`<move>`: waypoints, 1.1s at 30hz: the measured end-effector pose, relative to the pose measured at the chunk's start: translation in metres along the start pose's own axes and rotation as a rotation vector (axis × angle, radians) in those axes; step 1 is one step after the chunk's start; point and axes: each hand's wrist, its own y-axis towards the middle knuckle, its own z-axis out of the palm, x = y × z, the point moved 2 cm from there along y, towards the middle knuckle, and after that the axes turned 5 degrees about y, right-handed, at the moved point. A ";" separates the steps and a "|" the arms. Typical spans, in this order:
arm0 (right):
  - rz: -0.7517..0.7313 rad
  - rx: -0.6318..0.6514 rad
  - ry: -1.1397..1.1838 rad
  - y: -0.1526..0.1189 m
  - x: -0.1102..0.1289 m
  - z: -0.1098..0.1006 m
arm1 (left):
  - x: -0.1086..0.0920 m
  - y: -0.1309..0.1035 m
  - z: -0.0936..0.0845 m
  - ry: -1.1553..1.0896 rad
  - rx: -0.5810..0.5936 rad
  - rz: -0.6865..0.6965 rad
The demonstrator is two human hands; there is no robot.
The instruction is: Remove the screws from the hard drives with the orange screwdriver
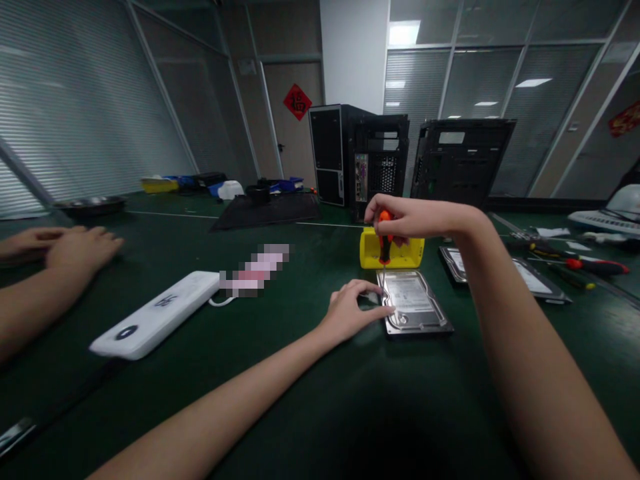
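While hands (349,311) (395,219) touch screwdriver (385,251) and drive's (413,300) left edge, table (305,413) extends nearside.

Both hands, left (349,309) and right (395,219), are bare, with slender fingers. The forearms (225,400) are uncovered too, narrowing smoothly toward the wrists, with no sleeve, watch, bracelet or glove. Rings cannot be made out clearly. Neither forearm shows any marking.

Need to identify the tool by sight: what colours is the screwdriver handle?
Orange and black on the screwdriver handle, seen in the head view.
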 end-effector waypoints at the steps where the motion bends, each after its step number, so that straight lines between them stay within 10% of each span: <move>1: 0.004 -0.007 -0.005 0.000 -0.002 -0.001 | 0.000 0.000 0.000 0.000 -0.002 0.000; 33: -0.098 -0.036 -0.161 0.008 -0.008 -0.003 | -0.001 0.000 -0.001 0.006 0.004 -0.006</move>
